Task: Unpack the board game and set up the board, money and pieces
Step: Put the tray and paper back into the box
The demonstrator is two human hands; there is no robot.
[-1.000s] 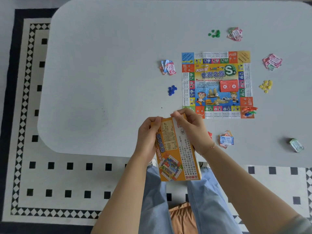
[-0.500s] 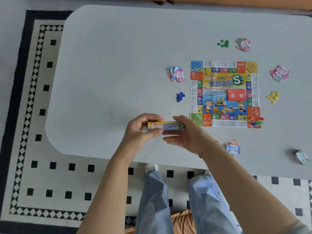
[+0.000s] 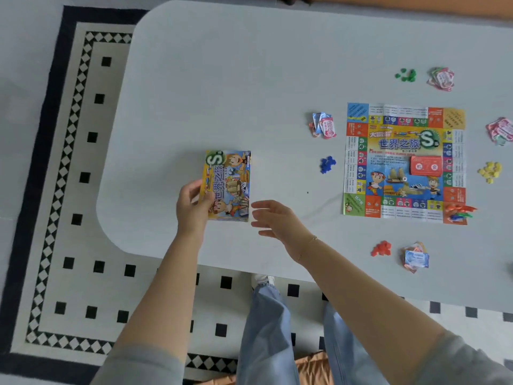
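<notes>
The setup looks almost done: the left hand point(image 3: 194, 209) grips the game box point(image 3: 228, 186) by its near-left corner, laying it flat near the table's point(image 3: 222, 93) front-left corner, and next need only let go. The right hand point(image 3: 274, 218) hovers beside it, fingers relaxed, holding nothing. The box is colourful, cover up; the board point(image 3: 404, 162) lies unfolded toward the right edge
</notes>
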